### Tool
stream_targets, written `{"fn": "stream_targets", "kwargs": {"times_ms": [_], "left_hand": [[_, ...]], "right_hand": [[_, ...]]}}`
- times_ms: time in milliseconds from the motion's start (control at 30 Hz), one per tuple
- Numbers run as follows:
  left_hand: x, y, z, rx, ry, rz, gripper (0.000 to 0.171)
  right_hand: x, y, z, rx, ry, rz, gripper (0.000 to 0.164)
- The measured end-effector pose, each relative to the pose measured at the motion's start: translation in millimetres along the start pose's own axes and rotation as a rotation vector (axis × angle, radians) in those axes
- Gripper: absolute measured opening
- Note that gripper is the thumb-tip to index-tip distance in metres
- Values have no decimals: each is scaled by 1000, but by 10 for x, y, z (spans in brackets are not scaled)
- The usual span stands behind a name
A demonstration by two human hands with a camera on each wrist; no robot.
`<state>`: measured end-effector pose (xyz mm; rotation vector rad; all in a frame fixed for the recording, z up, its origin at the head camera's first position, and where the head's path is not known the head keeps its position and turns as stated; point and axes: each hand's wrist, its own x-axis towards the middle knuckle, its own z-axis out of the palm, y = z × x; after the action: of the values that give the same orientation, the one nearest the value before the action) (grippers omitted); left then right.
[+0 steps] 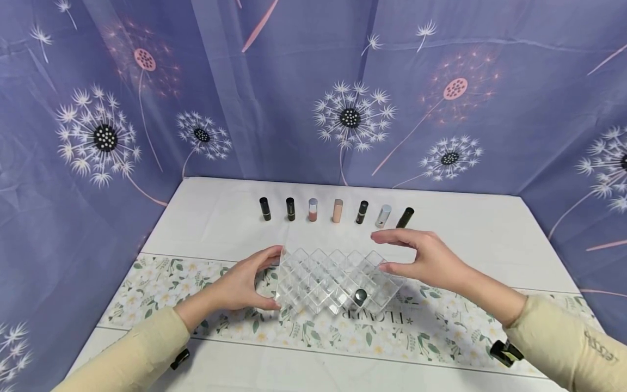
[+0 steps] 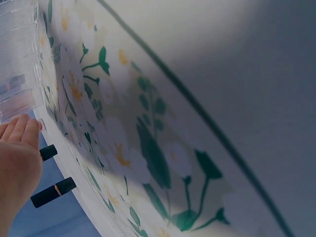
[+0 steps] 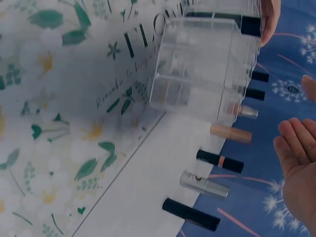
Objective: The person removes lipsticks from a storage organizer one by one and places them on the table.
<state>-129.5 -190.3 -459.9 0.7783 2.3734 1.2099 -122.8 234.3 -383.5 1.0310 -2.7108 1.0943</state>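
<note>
A clear plastic organizer (image 1: 338, 283) with diamond-shaped compartments stands on the floral strip of the table. One dark-capped tube, probably a lipstick (image 1: 360, 296), is upright in a compartment near its front right. At the organizer's left end is my left hand (image 1: 240, 283), thumb and fingers spread apart with their tips at its corners; the left wrist view shows the fingers (image 2: 22, 131) fairly straight. Near the right end hovers my right hand (image 1: 426, 256), holding nothing, its thumb close to the organizer's upper edge. Whether that thumb touches it, I cannot tell.
Behind the organizer stands a row of several lipsticks: black tubes (image 1: 265, 208), a pink one with a clear cap (image 1: 312, 210), a rose-gold one (image 1: 337, 211), a silver one (image 1: 383, 216) and a black one (image 1: 404, 218) at the right. A blue dandelion-print curtain (image 1: 274, 109) encloses the table.
</note>
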Motion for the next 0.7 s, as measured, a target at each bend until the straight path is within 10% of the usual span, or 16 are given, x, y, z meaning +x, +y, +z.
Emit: {"fn": "stream_targets", "kwargs": {"times_ms": [700], "left_hand": [[13, 3, -2, -27, 1, -3, 123]], "right_hand": [[-107, -178, 249, 43, -61, -25, 65]]}}
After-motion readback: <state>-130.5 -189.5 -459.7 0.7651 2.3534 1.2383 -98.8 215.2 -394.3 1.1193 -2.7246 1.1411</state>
